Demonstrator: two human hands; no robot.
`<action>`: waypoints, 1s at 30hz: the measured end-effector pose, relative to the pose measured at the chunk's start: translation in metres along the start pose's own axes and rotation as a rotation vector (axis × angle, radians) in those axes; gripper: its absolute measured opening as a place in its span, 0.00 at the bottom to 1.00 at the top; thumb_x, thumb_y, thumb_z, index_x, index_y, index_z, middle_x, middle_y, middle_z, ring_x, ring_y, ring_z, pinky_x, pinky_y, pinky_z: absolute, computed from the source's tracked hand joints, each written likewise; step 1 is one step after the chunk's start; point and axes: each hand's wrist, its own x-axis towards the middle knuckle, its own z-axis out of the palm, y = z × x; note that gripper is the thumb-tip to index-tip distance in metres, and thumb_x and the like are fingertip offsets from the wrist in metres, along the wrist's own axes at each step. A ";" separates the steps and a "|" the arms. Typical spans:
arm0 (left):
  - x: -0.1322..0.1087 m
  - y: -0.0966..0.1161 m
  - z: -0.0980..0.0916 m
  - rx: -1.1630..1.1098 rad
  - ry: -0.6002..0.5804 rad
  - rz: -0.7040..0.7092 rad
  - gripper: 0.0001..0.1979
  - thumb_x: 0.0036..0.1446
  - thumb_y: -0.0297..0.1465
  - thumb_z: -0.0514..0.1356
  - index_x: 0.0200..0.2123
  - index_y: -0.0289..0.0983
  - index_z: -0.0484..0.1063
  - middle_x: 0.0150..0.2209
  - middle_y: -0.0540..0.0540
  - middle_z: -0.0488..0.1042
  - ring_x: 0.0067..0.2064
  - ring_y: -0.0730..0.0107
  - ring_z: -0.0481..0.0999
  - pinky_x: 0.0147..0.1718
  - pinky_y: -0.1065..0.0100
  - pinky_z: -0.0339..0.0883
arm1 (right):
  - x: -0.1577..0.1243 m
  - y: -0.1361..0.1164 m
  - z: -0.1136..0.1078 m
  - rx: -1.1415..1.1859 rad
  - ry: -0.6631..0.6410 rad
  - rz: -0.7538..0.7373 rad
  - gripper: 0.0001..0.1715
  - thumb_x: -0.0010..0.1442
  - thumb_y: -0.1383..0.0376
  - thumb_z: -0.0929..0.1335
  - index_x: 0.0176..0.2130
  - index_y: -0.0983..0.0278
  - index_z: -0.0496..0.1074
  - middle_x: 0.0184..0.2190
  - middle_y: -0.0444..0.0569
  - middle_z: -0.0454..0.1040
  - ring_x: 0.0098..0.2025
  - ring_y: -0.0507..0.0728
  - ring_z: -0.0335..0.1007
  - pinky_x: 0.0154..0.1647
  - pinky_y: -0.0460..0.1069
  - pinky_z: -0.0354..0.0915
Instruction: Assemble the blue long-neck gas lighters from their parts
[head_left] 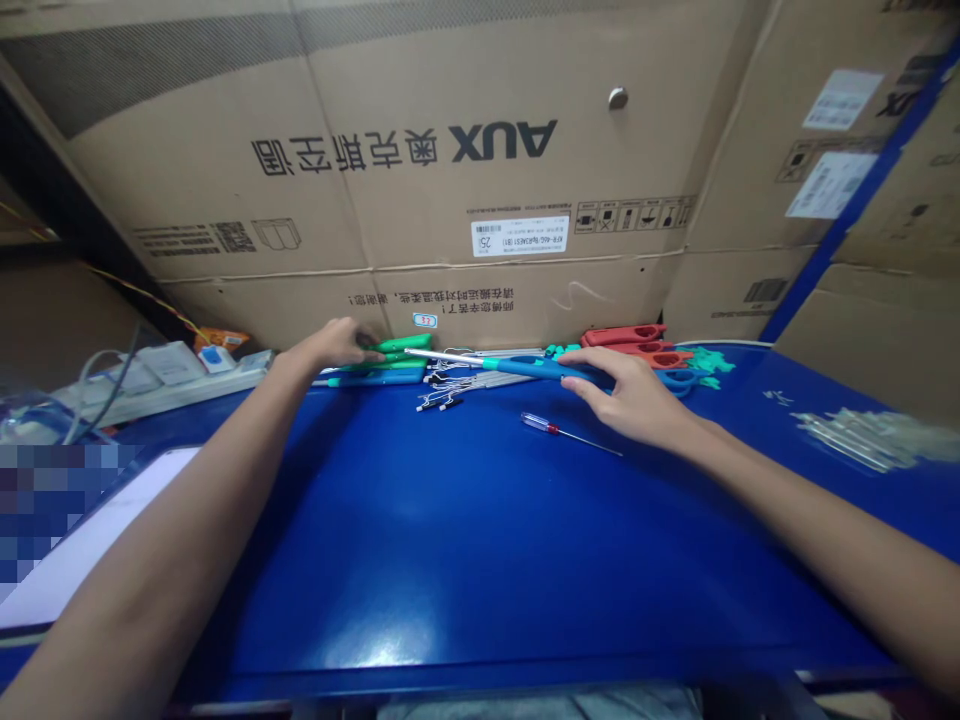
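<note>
My right hand (626,395) pinches a blue-handled tool (517,366) at the rear of its handle. A slim silver rod points left from the handle, which has a green collar and a green patch. At the back left, my left hand (345,343) has its fingers closed at the end of a green handle (403,344) in a small pile. A blue handle (386,377) lies below the green ones. In front of my right hand rests a screwdriver (541,424) with a clear and red handle. Silver rods with white wires (450,380) lie behind the blue-handled tool.
Red handle shells (622,336) and small green parts (709,362) are heaped at the back right. Bagged silver rods (847,440) lie on the blue table (480,560). A cardboard wall (420,220) closes off the back. A power strip (176,385) sits at left.
</note>
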 end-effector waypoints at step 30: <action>0.003 -0.004 0.020 0.050 0.081 0.043 0.25 0.49 0.42 0.61 0.50 0.38 0.73 0.49 0.43 0.76 0.50 0.56 0.74 0.46 0.67 0.67 | -0.001 0.001 0.001 -0.013 -0.007 -0.007 0.13 0.60 0.64 0.66 0.45 0.63 0.74 0.44 0.51 0.77 0.46 0.60 0.74 0.49 0.56 0.69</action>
